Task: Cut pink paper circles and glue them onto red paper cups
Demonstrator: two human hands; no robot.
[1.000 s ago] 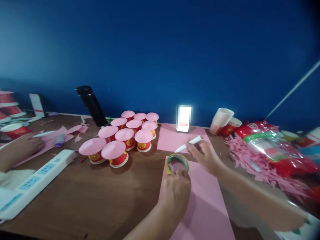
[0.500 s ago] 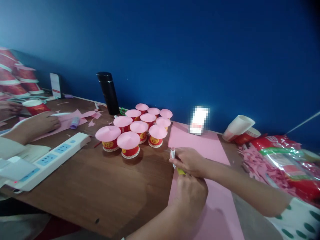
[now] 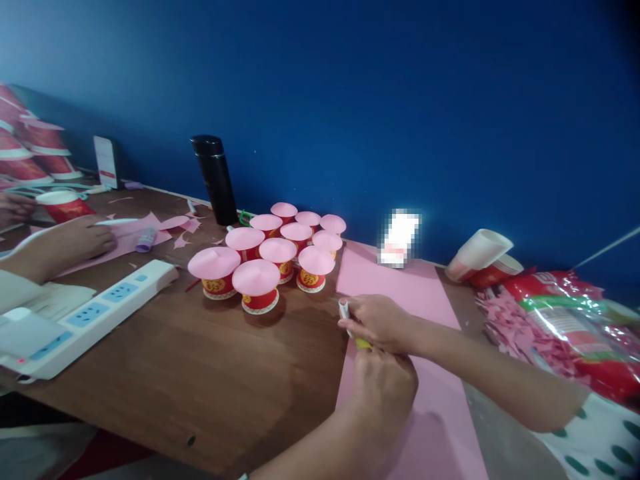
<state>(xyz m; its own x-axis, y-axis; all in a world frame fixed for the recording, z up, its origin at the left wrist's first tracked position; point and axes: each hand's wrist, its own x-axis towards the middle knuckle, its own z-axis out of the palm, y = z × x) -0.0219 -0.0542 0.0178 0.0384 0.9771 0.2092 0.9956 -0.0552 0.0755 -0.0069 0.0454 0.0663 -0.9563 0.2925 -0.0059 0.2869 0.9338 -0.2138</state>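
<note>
My right hand [image 3: 383,323] is closed around a slim white tube [image 3: 344,309], which looks like a glue stick. Just below it, my left hand [image 3: 385,381] is curled in a fist, back of the hand toward me. A bit of something yellow [image 3: 363,343] shows between the two hands; the fist hides the rest. Both hands are above a long pink paper sheet [image 3: 415,433]. Left of them stand several red paper cups [image 3: 260,299] topped with pink paper cones [image 3: 257,277].
A power strip [image 3: 105,313], a black flask [image 3: 215,180] and a phone [image 3: 399,239] are on the table [image 3: 225,387]. White cups [image 3: 480,255] and a bag of red cups [image 3: 575,327] lie right. At left, a co-worker's hand [image 3: 75,243] rests near a purple glue stick [image 3: 146,240].
The white tube's top has tipped slightly left in my right hand. My hands otherwise keep their place, and the view has shifted a little.
</note>
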